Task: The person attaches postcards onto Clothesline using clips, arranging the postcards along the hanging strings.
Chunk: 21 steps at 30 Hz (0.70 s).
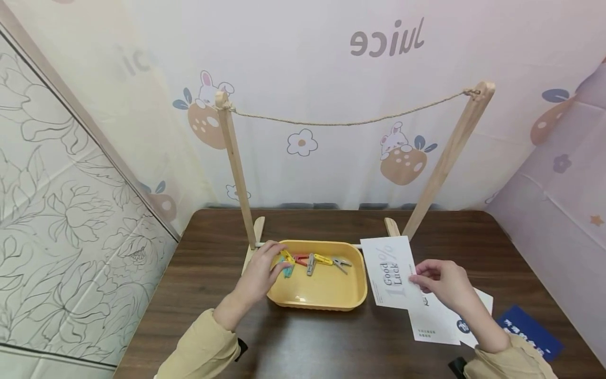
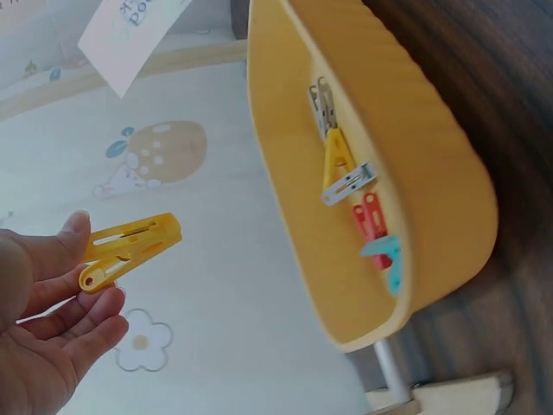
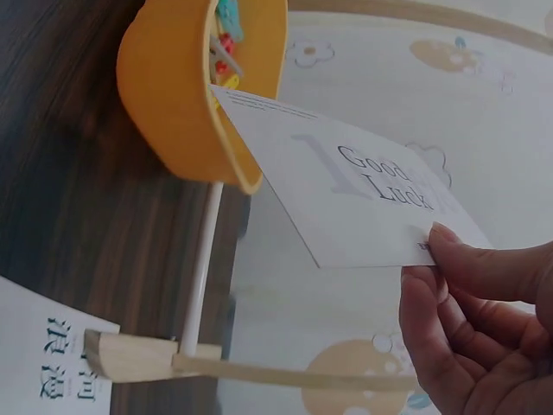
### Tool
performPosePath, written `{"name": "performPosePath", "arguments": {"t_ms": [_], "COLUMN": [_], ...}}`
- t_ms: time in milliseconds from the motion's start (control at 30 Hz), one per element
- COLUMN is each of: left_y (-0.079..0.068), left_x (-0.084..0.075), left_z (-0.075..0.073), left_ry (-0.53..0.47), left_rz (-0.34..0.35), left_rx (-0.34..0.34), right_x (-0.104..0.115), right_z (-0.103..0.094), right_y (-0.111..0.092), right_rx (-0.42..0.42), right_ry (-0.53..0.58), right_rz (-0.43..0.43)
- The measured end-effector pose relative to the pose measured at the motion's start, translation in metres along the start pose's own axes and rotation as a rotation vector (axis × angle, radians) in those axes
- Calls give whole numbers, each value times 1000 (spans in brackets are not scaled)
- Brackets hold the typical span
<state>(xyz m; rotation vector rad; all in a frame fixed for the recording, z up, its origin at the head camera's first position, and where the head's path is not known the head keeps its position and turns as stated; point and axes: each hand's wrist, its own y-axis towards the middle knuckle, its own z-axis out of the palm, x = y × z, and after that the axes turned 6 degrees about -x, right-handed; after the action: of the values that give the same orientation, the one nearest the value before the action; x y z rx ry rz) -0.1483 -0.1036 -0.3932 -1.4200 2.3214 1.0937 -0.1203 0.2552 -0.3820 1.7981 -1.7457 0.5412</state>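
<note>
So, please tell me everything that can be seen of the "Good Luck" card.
The "Good Luck" card is a white, flat rectangle, seemingly stiff paper, with dark lettering over a large pale "1" and small print near its edges. The right grip pinches one edge between thumb and fingers, holding it raised beside the yellow basin.

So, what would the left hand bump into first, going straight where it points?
Probably the curtain behind the yellow basket, as the left hand seems raised above it, though depth is unclear.
</note>
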Motion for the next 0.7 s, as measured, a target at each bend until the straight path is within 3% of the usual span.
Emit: {"name": "performPosePath", "arguments": {"t_ms": [333,700], "left_y": [15,30], "left_x": [-14,-23], "left_z": [-30,-56], "left_ry": [51,133], "left_rz": [66,140], "left_rx": [-22,8], "right_x": [29,59], "right_z": [10,22], "right_y": [13,30], "right_rx": [-13,-9], "right_ry": [43,54], "right_rz": [-114,-244]}}
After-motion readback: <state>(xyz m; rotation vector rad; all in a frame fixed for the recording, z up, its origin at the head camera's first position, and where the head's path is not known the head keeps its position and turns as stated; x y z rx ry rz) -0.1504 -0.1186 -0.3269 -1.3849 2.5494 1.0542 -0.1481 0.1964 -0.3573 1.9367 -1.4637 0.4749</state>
